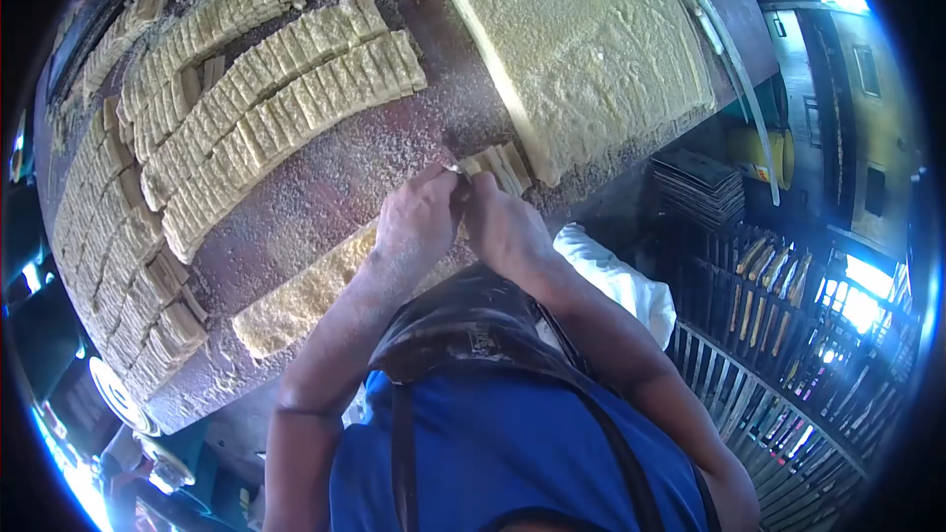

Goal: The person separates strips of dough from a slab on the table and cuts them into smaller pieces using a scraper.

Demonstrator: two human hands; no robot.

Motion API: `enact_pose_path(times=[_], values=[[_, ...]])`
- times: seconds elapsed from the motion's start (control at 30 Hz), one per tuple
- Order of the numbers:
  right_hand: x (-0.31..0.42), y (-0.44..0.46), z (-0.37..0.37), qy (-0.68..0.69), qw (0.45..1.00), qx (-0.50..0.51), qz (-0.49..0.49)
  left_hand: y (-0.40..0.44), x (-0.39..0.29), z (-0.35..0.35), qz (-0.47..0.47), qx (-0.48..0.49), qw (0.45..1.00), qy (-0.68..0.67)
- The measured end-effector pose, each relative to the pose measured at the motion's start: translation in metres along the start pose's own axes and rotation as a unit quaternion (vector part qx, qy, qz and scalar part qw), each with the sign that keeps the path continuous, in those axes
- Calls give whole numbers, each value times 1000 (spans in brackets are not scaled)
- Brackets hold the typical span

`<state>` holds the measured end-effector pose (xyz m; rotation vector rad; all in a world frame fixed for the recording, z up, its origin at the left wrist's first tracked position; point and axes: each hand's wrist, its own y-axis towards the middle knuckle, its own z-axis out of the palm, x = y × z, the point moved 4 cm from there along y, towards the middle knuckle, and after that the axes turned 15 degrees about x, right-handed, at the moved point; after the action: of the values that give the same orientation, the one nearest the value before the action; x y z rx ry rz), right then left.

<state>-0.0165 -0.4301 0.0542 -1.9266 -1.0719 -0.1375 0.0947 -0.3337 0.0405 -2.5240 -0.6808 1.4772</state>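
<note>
My left hand (418, 215) and my right hand (506, 229) meet at the near edge of the table, knuckles up and fingers curled in. A small pale bit shows at the left fingertips, but what the fingers grip is mostly hidden. Just beyond my right hand lies a short row of cut dough strips (507, 169), partly covered by it. It sits against the corner of a large crumb-coated dough sheet (591, 59). Under my left forearm runs a long crumbed dough band (305, 300).
Long rows of cut strips (296, 113) cover the left side of the reddish table (305, 192), which is strewn with crumbs. A clear bar (724, 39) lies along the sheet's right edge. Beside my right forearm is a white sack (621, 276); stacked trays (698, 187) stand beyond.
</note>
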Motion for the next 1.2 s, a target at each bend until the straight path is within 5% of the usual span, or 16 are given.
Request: enact_pose_path(times=[0.07, 0.37, 0.47, 0.57, 0.73, 1.0, 1.1, 1.2], values=[[2, 2, -5, -7, 997, -62, -41, -2, -3, -6, 20, -17, 1000, -3], [37, -53, -19, 5, 996, 51, 69, -10, 10, -7, 38, -42, 998, -17], [38, -32, -19, 32, 998, 42, 25, -8, 7, -12, 39, -30, 999, -23], [25, 5, 5, -16, 1000, -20, 10, -12, 9, -10, -37, 22, 999, -1], [32, -30, -14, 29, 999, -22, 9, -30, 12, -13, 42, -64, 997, -33], [49, -33, -7, 2, 997, 59, 46, -26, 14, -16, 26, -3, 999, -24], [38, 7, 14, 0, 1000, -12, 12, -26, 17, -16, -9, 25, 999, -42], [41, -10, -1, -6, 999, 4, 37, -35, 17, -16, 70, -51, 996, -36]])
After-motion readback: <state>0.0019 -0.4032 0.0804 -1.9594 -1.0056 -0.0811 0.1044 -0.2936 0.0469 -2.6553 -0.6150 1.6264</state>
